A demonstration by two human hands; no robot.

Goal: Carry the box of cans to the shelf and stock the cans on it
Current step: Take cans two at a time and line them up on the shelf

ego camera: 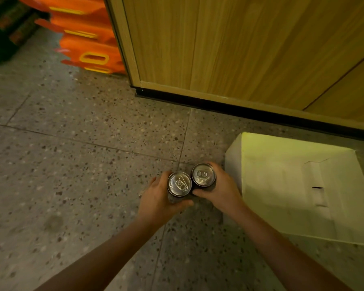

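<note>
Stocking step. Left hand [156, 196] grasps one can [179, 184], right hand [221, 189] grasps another can [203, 175], touching, above floor [72, 164]. Box [292, 185] right, looks empty. Next: probably lift both to shelf, not visible.

Orange crates [86, 38] stack beside a wood-grain panel [229, 45] on a speckled tile floor [82, 154].

Silver-topped dark cans [179, 184], white box [292, 185], speckled grey floor [82, 154], orange crates [86, 36] (yellow handles).
</note>
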